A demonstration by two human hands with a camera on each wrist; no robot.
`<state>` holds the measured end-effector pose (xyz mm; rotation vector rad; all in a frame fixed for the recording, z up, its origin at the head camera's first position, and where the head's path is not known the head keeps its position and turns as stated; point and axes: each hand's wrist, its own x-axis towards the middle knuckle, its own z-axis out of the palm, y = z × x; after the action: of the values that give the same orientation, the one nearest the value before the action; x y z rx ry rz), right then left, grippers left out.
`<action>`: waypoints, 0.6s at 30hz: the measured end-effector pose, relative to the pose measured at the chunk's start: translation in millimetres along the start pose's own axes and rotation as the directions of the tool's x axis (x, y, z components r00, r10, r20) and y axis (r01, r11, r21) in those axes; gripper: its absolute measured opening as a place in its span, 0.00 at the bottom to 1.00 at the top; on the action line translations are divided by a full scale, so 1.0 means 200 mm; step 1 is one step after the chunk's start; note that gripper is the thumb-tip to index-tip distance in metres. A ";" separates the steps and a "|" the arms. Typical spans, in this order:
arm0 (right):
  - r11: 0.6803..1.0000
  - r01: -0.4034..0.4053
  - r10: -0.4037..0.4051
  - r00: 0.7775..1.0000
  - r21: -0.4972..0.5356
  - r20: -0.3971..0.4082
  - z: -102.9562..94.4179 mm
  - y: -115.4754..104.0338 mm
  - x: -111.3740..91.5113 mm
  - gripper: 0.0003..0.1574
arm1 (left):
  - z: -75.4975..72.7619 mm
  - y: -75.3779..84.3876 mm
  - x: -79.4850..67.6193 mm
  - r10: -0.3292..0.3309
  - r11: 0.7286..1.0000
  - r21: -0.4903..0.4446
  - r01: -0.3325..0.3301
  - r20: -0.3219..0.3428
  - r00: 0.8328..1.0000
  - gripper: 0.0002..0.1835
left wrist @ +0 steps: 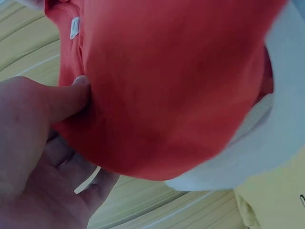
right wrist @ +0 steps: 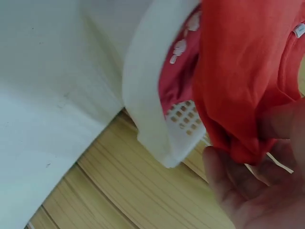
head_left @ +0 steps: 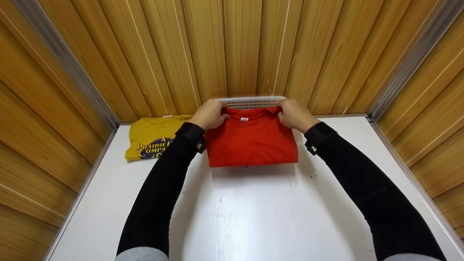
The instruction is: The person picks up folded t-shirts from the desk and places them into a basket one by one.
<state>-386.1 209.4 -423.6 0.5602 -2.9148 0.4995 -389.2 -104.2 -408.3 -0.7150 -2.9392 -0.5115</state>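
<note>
A folded red T-shirt (head_left: 252, 139) with a white neck label hangs between both hands, over a white plastic basket (head_left: 250, 98). My left hand (head_left: 211, 115) pinches one shoulder of it; in the left wrist view the thumb lies on top of the fabric. At the other shoulder my right hand (head_left: 296, 114) grips the cloth, fingers underneath. Seen from the right wrist, the basket's side wall (right wrist: 143, 81) has a grid of holes, and a darker red cloth (right wrist: 178, 71) with a white print lies inside. The shirt covers most of the basket in the head view.
To the left of the basket lies a folded yellow T-shirt (head_left: 148, 130) with purple lettering, partly behind the left forearm. The white table (head_left: 250, 217) meets wood-grain panel walls (head_left: 239, 47) at the back and on both sides. The basket stands close to the back wall.
</note>
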 end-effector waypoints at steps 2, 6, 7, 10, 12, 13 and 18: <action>0.999 -0.004 0.006 0.998 -0.034 0.058 0.03 -0.01 0.01 0.09 | 0.03 0.00 0.01 0.010 0.999 0.050 -0.011 0.016 1.000 0.06; 0.996 -0.019 0.034 0.985 -0.088 0.169 0.07 -0.02 0.03 0.08 | 0.09 0.00 0.01 0.031 0.989 0.140 -0.041 0.072 0.997 0.06; 0.996 -0.032 0.047 0.982 -0.087 0.182 0.07 -0.02 0.03 0.09 | 0.10 0.00 0.02 0.028 0.987 0.159 -0.039 0.076 0.997 0.06; 0.995 -0.044 0.059 0.985 -0.093 0.163 0.06 -0.02 0.05 0.09 | 0.10 0.00 0.02 0.000 0.982 0.188 -0.009 0.050 0.999 0.05; 0.994 -0.047 0.060 0.988 -0.095 0.143 0.05 -0.02 0.05 0.09 | 0.09 0.00 0.03 -0.021 0.980 0.200 0.015 0.030 0.999 0.06; 0.994 -0.046 0.059 0.989 -0.097 0.136 0.05 -0.02 0.06 0.09 | 0.09 0.01 0.04 -0.033 0.979 0.204 0.027 0.026 0.999 0.06; 0.994 -0.027 0.042 0.990 -0.110 0.134 0.04 -0.02 0.08 0.10 | 0.08 0.02 0.05 -0.060 0.969 0.241 0.052 0.025 0.998 0.07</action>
<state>-400.1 197.8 -427.0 0.5502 -3.0632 0.3158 -396.4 -91.3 -421.4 -0.6178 -2.9860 -0.1421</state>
